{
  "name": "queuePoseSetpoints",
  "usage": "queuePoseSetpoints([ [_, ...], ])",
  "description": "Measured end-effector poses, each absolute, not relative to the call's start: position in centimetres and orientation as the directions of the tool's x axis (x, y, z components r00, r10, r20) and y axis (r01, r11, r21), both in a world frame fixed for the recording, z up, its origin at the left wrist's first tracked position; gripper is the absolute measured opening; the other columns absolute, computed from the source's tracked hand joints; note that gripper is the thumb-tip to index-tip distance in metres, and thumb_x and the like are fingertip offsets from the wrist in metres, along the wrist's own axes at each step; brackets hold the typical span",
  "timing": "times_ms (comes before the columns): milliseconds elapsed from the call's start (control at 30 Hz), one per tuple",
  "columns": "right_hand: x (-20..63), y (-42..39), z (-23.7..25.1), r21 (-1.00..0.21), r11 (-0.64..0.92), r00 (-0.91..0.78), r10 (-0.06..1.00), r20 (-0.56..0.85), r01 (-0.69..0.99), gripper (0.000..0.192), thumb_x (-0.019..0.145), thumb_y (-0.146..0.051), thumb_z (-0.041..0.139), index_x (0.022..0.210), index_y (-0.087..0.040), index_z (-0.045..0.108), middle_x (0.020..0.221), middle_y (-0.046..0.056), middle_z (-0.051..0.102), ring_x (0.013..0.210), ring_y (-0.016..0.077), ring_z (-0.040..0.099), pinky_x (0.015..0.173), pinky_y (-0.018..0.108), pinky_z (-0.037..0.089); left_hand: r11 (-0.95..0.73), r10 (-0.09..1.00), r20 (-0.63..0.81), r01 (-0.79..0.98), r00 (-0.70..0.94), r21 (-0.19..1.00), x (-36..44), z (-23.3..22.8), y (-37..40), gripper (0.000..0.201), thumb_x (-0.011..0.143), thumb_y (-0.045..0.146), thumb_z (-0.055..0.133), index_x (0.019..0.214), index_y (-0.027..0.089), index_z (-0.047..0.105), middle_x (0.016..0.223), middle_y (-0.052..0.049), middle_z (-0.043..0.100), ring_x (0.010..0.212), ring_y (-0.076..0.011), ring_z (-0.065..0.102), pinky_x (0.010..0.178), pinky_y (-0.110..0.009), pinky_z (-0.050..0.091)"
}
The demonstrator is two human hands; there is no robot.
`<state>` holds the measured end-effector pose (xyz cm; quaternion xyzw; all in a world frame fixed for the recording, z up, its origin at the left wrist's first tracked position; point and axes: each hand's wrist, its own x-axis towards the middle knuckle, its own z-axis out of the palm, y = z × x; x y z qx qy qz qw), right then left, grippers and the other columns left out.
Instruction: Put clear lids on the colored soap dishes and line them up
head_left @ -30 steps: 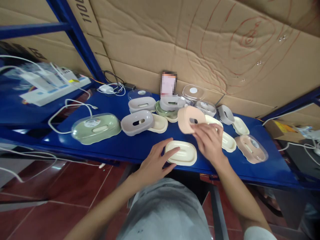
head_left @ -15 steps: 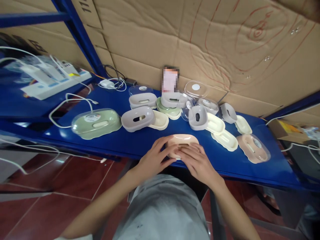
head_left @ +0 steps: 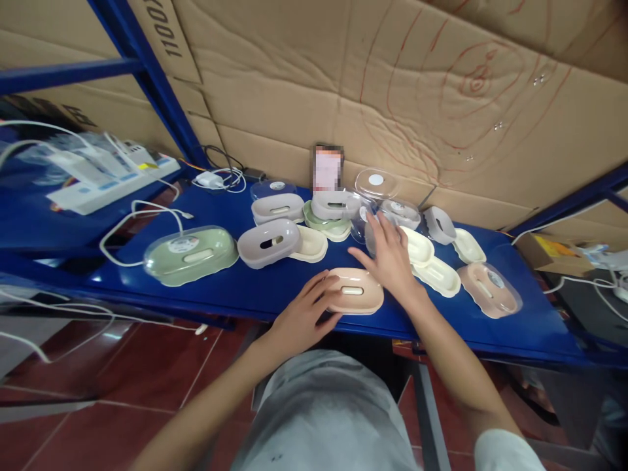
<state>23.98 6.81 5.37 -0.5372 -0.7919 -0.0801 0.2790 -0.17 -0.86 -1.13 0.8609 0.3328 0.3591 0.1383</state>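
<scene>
A peach oval plastic dish (head_left: 357, 303) with a slot in its middle lies at the table's front edge. My left hand (head_left: 309, 307) grips its left end, fingers over the rim and thumb at the near side. Behind the dish, my right hand (head_left: 392, 258) reaches out with thumb and fingers apart, over a grey dish it mostly hides. Its fingertips are by a clear lid (head_left: 360, 226); whether they touch it I cannot tell. Cream trays (head_left: 439, 276) lie just right of this hand. To the left sit a grey slotted dish (head_left: 255, 248) and a cream tray (head_left: 314, 245).
A green dish under a clear lid (head_left: 191, 255) stands at left, a lidded peach one (head_left: 485, 288) at right. More grey dishes and lids line the back, before a phone (head_left: 327, 167) against cardboard. A power strip (head_left: 112, 186) and white cables are at far left.
My right hand has left the peach dish and moved up and back toward the grey dish and clear lid. My left hand stays on the peach dish, whose slot now shows. The view has shifted slightly.
</scene>
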Motion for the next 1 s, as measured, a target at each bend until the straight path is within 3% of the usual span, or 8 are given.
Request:
queuePoseSetpoints([
  [67,23.2,10.3,5.6,-0.178,0.297,-0.19,0.871,0.453,0.938,0.083,0.098,-0.055,0.071,0.163,-0.013,0.041,0.169,0.03,0.039,0.151,0.0479,0.047,0.122,0.077,0.027,-0.74,0.672,0.52,0.458,0.526,0.493,-0.3,-1.1,-0.8,0.037,0.101,0.02,0.069,0.137,0.023,0.063,0.15,-0.013,0.062,0.157,-0.0329,0.044,0.124,-0.056,0.05],
  [133,22.9,12.2,5.8,-0.232,0.255,-0.152,0.911,0.384,0.939,0.077,0.098,-0.052,0.072,0.159,-0.014,0.046,0.162,0.028,0.05,0.144,0.0468,0.055,0.12,0.077,0.031,-0.739,0.673,0.518,0.443,0.528,0.509,-0.5,-1.0,-0.9,0.036,0.102,0.02,0.069,0.137,0.023,0.062,0.15,-0.013,0.061,0.156,-0.0326,0.045,0.125,-0.056,0.049],
  [300,24.6,8.1,6.5,-0.334,0.485,-0.276,0.813,0.512,0.808,0.05,0.103,-0.041,0.064,0.149,-0.023,0.056,0.15,0.013,0.066,0.137,0.0323,0.064,0.119,0.056,0.045,-0.663,0.744,0.454,0.457,0.49,0.594,-0.6,-0.6,-1.2,0.04,0.099,0.019,0.07,0.137,0.023,0.057,0.167,-0.017,0.039,0.153,-0.0332,0.049,0.124,-0.053,0.05],
  [433,26.4,1.1,5.6,-0.356,0.582,-0.375,0.778,0.504,0.731,0.037,0.108,-0.031,0.057,0.145,-0.028,0.062,0.14,0.009,0.073,0.129,0.0271,0.07,0.111,0.048,0.055,-0.595,0.798,0.438,0.433,0.413,0.677,-0.6,-0.3,-1.2,0.073,0.093,0.015,0.074,0.156,0.026,0.038,0.173,-0.02,0.025,0.154,-0.0343,0.048,0.124,-0.054,0.05],
  [567,27.3,-2.8,3.3,-0.346,0.63,-0.477,0.764,0.435,0.695,0.039,0.107,-0.022,0.055,0.145,-0.029,0.061,0.143,0.009,0.072,0.137,0.0277,0.066,0.121,0.057,0.048,-0.588,0.802,0.426,0.435,0.418,0.682,-0.6,-0.4,-0.9,0.091,0.092,0.016,0.076,0.166,0.032,0.025,0.173,-0.018,0.029,0.161,-0.0365,0.036,0.126,-0.057,0.045],
  [767,27.6,-3.3,2.2,-0.449,0.698,-0.515,0.715,0.472,0.558,0.041,0.106,-0.013,0.051,0.139,-0.032,0.064,0.144,0.006,0.07,0.141,0.0255,0.062,0.128,0.063,0.041,-0.584,0.796,0.364,0.452,0.484,0.675,-0.9,-0.7,-0.6,0.082,0.097,0.022,0.073,0.166,0.032,0.03,0.175,-0.015,0.03,0.161,-0.0332,0.037,0.129,-0.052,0.042],
  [867,27.2,-3.6,1.8,-0.397,0.696,-0.478,0.708,0.52,0.598,0.047,0.104,-0.021,0.063,0.15,-0.031,0.058,0.139,0.01,0.071,0.135,0.0277,0.065,0.124,0.061,0.046,-0.574,0.797,0.338,0.455,0.5,0.681,-1.0,-0.7,-0.6,0.077,0.099,0.026,0.073,0.164,0.031,0.034,0.175,-0.015,0.031,0.162,-0.0323,0.037,0.129,-0.052,0.041],
  [1000,26.4,-4.6,0.8,-0.21,0.674,-0.498,0.687,0.529,0.708,0.058,0.102,-0.021,0.067,0.157,-0.033,0.053,0.132,0.011,0.073,0.129,0.0296,0.067,0.115,0.059,0.052,-0.57,0.795,0.319,0.453,0.516,0.686,-1.0,-0.6,-0.7,0.073,0.102,0.029,0.07,0.165,0.031,0.033,0.173,-0.013,0.037,0.161,-0.0294,0.038,0.13,-0.051,0.04],
])
